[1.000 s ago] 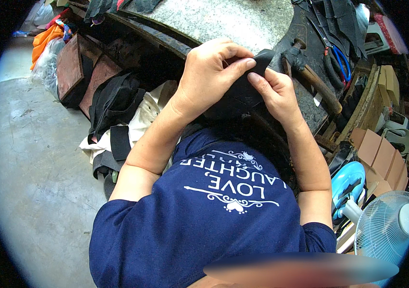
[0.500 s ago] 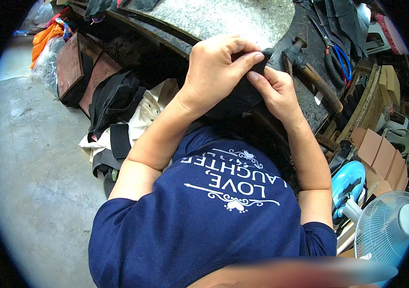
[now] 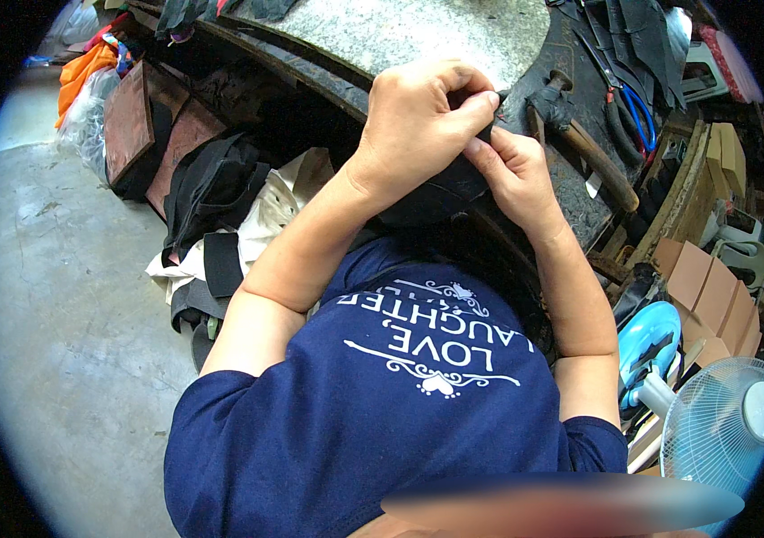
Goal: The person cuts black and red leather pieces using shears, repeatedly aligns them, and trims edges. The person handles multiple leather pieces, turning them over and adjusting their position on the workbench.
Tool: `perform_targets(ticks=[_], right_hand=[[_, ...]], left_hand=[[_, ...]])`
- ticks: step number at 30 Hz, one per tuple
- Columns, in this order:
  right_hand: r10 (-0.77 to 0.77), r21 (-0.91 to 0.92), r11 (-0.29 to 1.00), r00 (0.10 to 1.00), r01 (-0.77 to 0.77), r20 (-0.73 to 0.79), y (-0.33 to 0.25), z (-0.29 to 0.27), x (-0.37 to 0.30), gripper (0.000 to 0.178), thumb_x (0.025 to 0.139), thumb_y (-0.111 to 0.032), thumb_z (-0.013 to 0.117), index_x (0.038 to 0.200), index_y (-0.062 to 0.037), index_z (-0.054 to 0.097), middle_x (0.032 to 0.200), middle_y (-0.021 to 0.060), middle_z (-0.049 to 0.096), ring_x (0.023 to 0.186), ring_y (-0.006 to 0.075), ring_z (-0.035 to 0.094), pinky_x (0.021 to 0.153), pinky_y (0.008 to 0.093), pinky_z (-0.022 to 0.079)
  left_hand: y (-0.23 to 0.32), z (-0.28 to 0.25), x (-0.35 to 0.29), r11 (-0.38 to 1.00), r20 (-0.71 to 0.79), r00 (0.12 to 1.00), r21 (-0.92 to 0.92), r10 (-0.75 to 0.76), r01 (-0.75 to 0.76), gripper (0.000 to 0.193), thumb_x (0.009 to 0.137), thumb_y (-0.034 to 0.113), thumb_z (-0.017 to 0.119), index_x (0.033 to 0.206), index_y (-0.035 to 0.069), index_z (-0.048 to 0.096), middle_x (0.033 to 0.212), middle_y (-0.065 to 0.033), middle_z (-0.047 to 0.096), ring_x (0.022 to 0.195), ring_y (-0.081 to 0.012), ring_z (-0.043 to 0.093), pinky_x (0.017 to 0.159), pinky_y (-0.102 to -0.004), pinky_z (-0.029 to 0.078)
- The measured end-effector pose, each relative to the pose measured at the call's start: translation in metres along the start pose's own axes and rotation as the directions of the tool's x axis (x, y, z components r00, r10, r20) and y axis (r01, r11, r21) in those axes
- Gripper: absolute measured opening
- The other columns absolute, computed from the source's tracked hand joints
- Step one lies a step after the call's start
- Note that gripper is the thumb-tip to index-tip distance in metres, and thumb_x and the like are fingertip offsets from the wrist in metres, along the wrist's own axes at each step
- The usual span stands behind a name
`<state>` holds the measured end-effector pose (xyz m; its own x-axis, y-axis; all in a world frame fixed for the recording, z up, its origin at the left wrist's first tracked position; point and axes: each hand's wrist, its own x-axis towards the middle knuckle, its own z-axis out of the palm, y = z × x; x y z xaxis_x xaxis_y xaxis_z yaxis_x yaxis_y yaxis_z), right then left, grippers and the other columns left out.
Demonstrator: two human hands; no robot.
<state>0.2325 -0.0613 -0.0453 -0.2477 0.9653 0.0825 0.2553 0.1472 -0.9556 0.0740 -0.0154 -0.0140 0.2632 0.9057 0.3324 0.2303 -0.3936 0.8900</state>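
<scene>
A piece of soft black material [image 3: 440, 190] hangs below my hands at the near edge of the workbench. My left hand [image 3: 427, 117] is closed, its thumb and forefinger pinching the upper part of the material. Just to the right, my right hand [image 3: 518, 169] pinches the same piece between thumb and fingers, the thumbs close together. Most of the material is hidden behind my hands and wrists, so its full shape cannot be made out. A hammer [image 3: 592, 157] with a wooden handle lies on the bench right of my right hand.
A pale stone slab [image 3: 418, 31] covers the bench's middle. Scissors with blue handles [image 3: 640, 117] lie at the far right. A fan [image 3: 722, 430] stands at lower right, near brown boxes [image 3: 709, 291]. Black and white cloth [image 3: 261, 224] is heaped at left beside reddish-brown boards [image 3: 135, 125].
My left hand has shifted slightly right and away from me, its fingers curling more over the black material. Less of the material's top shows between the hands. My right hand stays nearly in place.
</scene>
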Motion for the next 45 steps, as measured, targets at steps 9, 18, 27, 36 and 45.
perform_targets(ticks=[9, 18, 27, 36, 45], right_hand=[[-0.040, 0.000, 0.999, 0.998, 0.040, -0.052, 0.004, 0.003, 0.001, 0.024, 0.094, -0.018, 0.062, 0.080, 0.0025, 0.064, 0.057, 0.0032, 0.051, 0.055, 0.0076, 0.043, 0.050, 0.0279, 0.038], [0.076, 0.233, 0.972, 0.987, -0.042, -0.139, 0.004, -0.001, -0.003, 0.022, 0.096, -0.019, 0.060, 0.084, -0.0006, 0.065, 0.067, -0.0045, 0.056, 0.060, 0.0037, 0.046, 0.051, 0.0238, 0.038], [-0.337, -0.913, 0.403, 0.937, 0.059, -0.088, -0.027, -0.069, -0.017, 0.032, 0.083, -0.022, 0.069, 0.112, -0.0079, 0.066, 0.099, 0.0097, 0.063, 0.095, 0.0291, 0.059, 0.085, 0.0364, 0.048], [-0.029, -0.345, 0.927, 0.886, -0.150, -0.463, -0.013, -0.099, -0.030, 0.034, 0.097, -0.017, 0.057, 0.129, -0.0059, 0.057, 0.083, 0.0036, 0.066, 0.068, 0.0076, 0.057, 0.062, 0.0226, 0.046], [-0.056, -0.804, 0.563, 0.961, -0.192, -0.269, -0.046, -0.042, 0.014, 0.033, 0.092, -0.036, 0.059, 0.122, -0.0233, 0.063, 0.106, 0.0135, 0.067, 0.093, 0.0319, 0.067, 0.075, 0.0360, 0.053]], left_hand=[[-0.001, 0.007, 0.007, 0.999, 0.014, 0.999, -0.025, -0.032, 0.032, 0.014, 0.082, 0.010, 0.069, 0.090, -0.001, 0.071, 0.080, -0.0061, 0.071, 0.072, -0.0073, 0.063, 0.066, -0.0229, 0.051], [-0.007, -0.010, -0.002, 0.972, 0.060, 0.994, -0.210, -0.095, 0.105, 0.025, 0.091, 0.018, 0.065, 0.106, -0.001, 0.066, 0.088, -0.0040, 0.066, 0.084, -0.0077, 0.060, 0.077, -0.0228, 0.048], [-0.041, -0.048, -0.035, 0.917, 0.239, 0.894, -0.033, -0.379, 0.398, 0.029, 0.088, 0.023, 0.064, 0.095, -0.005, 0.066, 0.077, -0.0115, 0.067, 0.068, -0.0147, 0.062, 0.065, -0.0293, 0.050], [-0.041, -0.051, -0.027, 0.912, 0.201, 0.891, 0.123, -0.408, 0.390, 0.030, 0.089, 0.023, 0.060, 0.093, -0.006, 0.067, 0.074, -0.0066, 0.066, 0.068, -0.0101, 0.059, 0.065, -0.0273, 0.049], [-0.038, -0.052, -0.021, 0.923, 0.187, 0.918, 0.232, -0.350, 0.305, 0.033, 0.088, 0.026, 0.060, 0.094, -0.006, 0.066, 0.077, -0.0166, 0.068, 0.070, -0.0184, 0.065, 0.068, -0.0322, 0.051]])
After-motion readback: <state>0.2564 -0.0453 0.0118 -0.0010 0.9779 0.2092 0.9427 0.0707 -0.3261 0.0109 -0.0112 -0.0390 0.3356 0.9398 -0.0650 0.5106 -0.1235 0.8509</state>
